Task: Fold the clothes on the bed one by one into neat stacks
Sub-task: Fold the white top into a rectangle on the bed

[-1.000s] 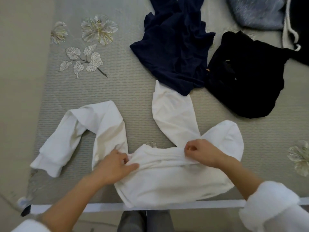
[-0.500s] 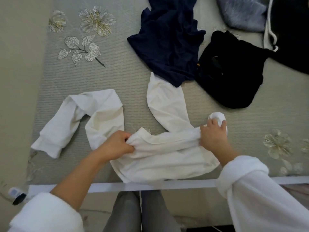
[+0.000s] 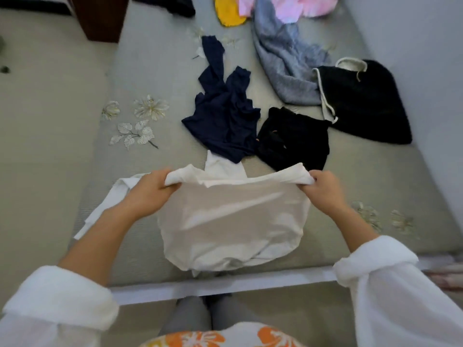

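Observation:
A white long-sleeved top [image 3: 233, 221] hangs stretched between my hands above the near edge of the bed. My left hand [image 3: 147, 190] grips its upper left corner, and my right hand [image 3: 323, 191] grips the upper right corner. The body of the top sags down toward the mattress. One sleeve trails off to the left behind my left forearm, and another white part pokes up behind the top edge. Unfolded clothes lie further back: a navy garment [image 3: 223, 118], a small black garment [image 3: 293, 139], a grey knit [image 3: 285, 63] and a large black garment [image 3: 363, 101].
The grey-green bedspread [image 3: 140, 78] carries embroidered flowers. Yellow [image 3: 229, 15] and pink [image 3: 288, 6] clothes lie at the far end. A dark wooden piece [image 3: 100, 18] stands at the far left, a wall rises on the right, and the white bed rail [image 3: 225, 284] runs along the near edge.
Both hands have lifted the white top off the bed and pulled it taut between them. The view has tilted up and shows more of the bed.

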A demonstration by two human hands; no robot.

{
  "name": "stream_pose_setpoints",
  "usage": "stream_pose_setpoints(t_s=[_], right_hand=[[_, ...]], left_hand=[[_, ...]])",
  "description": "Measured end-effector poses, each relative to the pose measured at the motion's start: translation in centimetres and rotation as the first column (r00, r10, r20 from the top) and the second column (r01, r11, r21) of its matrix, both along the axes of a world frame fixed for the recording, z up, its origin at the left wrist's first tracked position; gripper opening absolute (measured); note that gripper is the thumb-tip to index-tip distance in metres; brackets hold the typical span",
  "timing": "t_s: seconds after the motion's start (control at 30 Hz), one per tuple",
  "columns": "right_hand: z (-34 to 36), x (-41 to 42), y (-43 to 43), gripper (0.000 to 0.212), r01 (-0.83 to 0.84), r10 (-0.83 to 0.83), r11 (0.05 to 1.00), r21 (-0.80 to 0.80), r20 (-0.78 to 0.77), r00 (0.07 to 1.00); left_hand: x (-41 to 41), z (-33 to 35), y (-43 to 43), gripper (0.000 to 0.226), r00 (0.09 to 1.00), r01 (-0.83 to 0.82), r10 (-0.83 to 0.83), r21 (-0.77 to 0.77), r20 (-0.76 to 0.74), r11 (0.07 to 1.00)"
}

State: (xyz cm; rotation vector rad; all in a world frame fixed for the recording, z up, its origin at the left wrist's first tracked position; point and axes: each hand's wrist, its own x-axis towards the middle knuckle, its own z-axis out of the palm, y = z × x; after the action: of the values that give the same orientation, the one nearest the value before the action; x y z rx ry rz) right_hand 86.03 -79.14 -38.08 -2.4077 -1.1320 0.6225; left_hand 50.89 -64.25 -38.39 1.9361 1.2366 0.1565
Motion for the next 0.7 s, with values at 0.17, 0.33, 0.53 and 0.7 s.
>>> stream_pose_setpoints(t_s=[0.17, 0.33, 0.53, 0.7], right_hand=[[5.7, 0.4, -0.2, 0.036, -0.098, 0.1, 0.995, 0.022, -0.128, 0.987], [12.0, 1.9, 0.1, 0.04, -0.245, 0.211, 0.967, -0.071, -0.32, 0.924], [13.4, 1.5, 4.5, 0.024, -0.297, 0.484, 0.769, -0.566, 0.211, 0.85], [17.5, 0.7, 10.0, 0.03, 0.027, 0.086, 0.987, -0.158, 0.663, 0.744]], left_hand=[[0.9, 4.3, 1.6, 0.028, 0.995, 0.016, 0.0, 0.152, -0.104, 0.988], [-1.4, 10.2, 4.5, 0.06, 0.965, 0.203, -0.217, -0.108, -0.144, 0.973], [-1.1, 11.8, 7.9, 0.023, 0.728, 0.337, -0.083, 0.25, -0.68, 0.908], [-0.5, 17.6, 12.6, 0.027, 0.727, 0.072, 0.427, 0.678, -0.538, 0.731]])
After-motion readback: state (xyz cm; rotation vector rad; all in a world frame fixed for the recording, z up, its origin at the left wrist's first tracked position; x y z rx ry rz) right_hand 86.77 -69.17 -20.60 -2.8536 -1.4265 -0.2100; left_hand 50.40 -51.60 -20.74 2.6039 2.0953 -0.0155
